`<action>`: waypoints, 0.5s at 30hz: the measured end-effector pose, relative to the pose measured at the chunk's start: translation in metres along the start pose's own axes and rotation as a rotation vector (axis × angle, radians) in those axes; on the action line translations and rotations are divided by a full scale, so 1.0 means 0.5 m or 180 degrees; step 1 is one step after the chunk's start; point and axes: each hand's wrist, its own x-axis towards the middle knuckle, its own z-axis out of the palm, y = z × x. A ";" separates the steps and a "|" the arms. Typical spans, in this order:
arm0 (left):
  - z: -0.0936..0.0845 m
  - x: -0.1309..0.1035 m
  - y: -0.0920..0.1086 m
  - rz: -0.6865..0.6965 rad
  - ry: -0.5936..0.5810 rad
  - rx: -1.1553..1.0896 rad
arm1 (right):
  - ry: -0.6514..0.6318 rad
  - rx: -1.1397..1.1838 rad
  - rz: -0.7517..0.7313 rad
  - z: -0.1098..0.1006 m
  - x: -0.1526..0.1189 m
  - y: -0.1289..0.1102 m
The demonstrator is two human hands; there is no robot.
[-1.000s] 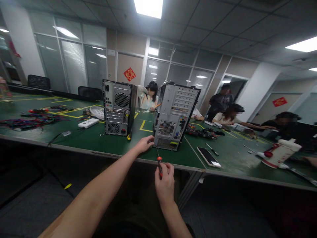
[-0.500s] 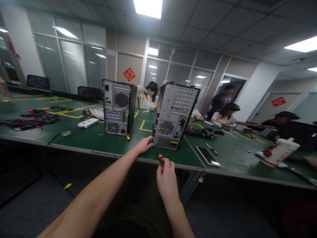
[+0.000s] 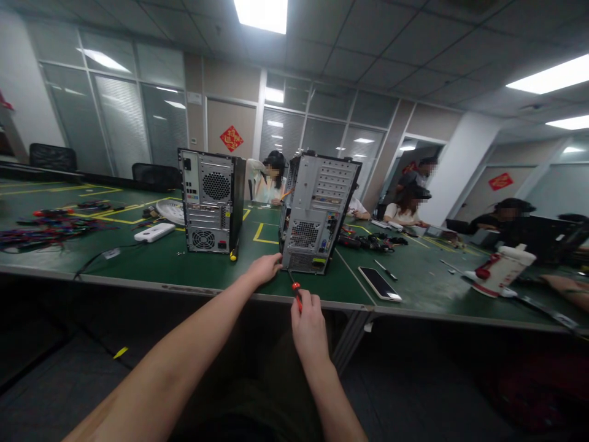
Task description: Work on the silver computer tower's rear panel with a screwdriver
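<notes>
An open grey computer case (image 3: pixel 306 209) stands upright on the green table (image 3: pixel 207 270), its back panel facing me. At its lower left edge rests my left hand (image 3: pixel 267 268), fingers closed against the case corner. My right hand (image 3: pixel 309 316) grips a red and black screwdriver (image 3: pixel 296 287) below the case, near the table's front edge. The screwdriver's shaft points up at the bottom left of the back panel; whether its tip touches a screw is too small to tell. A second computer case (image 3: pixel 210 202) stands to the left.
A yellow-tipped tool (image 3: pixel 234 255) lies by the second case. Bundled cables (image 3: pixel 55 227) and a white power strip (image 3: pixel 154 232) are on the left. A phone (image 3: pixel 380 283), a thin pen-like tool (image 3: pixel 385 270) and a white cup (image 3: pixel 501 270) are on the right. Several people sit beyond.
The view has turned slightly right, so the cases and table items appear further left. Both hands keep their places at the case, and the screwdriver is still held.
</notes>
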 end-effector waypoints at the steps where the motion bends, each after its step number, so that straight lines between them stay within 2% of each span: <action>1: 0.000 0.002 0.003 -0.0060 -0.0009 0.0083 | 0.0003 -0.0007 -0.0011 0.002 0.004 0.002; 7: -0.002 0.023 0.021 -0.0480 -0.0090 0.0309 | -0.0039 -0.0161 -0.0008 0.010 0.031 0.005; 15: 0.019 0.041 0.045 -0.0536 -0.0040 0.0203 | -0.0115 -0.0436 0.0113 0.002 0.054 0.005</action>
